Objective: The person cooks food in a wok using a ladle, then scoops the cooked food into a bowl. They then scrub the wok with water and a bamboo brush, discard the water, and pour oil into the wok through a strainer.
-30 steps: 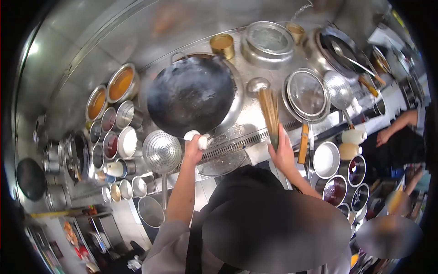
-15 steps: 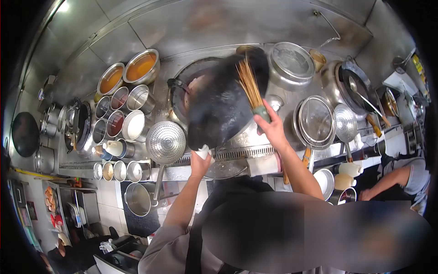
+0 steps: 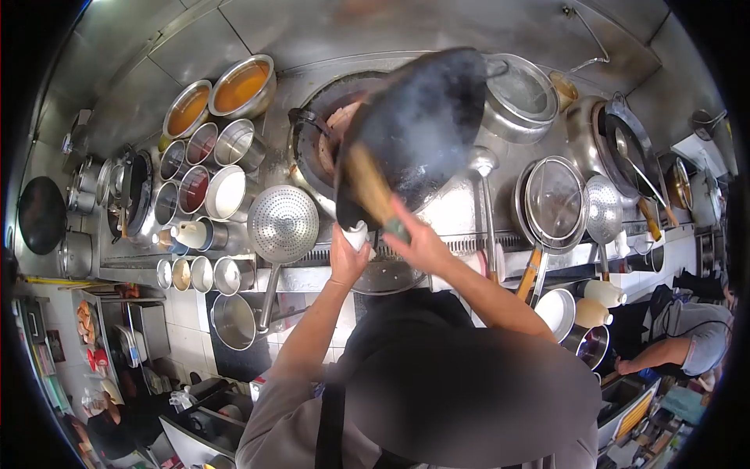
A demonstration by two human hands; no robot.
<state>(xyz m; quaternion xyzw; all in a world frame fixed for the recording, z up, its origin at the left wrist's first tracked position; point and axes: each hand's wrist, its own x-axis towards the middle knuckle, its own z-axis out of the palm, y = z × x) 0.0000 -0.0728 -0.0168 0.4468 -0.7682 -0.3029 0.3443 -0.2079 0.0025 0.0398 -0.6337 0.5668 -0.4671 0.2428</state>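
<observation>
My left hand (image 3: 346, 259) is closed on the near rim of a large black wok (image 3: 430, 117), with a folded white cloth (image 3: 355, 235) between hand and metal. The wok is tilted up on its side over the stove, its dark inside turned partly toward me. In my right hand (image 3: 422, 244) is a bamboo wok brush (image 3: 367, 181), gripped by its green-wrapped end. Its bristles, smeared by motion, lie across the lower left of the wok. Behind the wok, the round burner opening (image 3: 312, 164) shows in part.
Left of the burner lie a perforated skimmer (image 3: 283, 224), several metal canisters (image 3: 228, 191) and two bowls of orange liquid (image 3: 244, 86). A ladle (image 3: 483, 162) and wire strainers (image 3: 556, 199) lie to the right. Another person's arm (image 3: 652, 356) shows at far right.
The wok has tilted up further and shifted right. My right hand has swung the brush down and left, from upright beside the wok to across its inside.
</observation>
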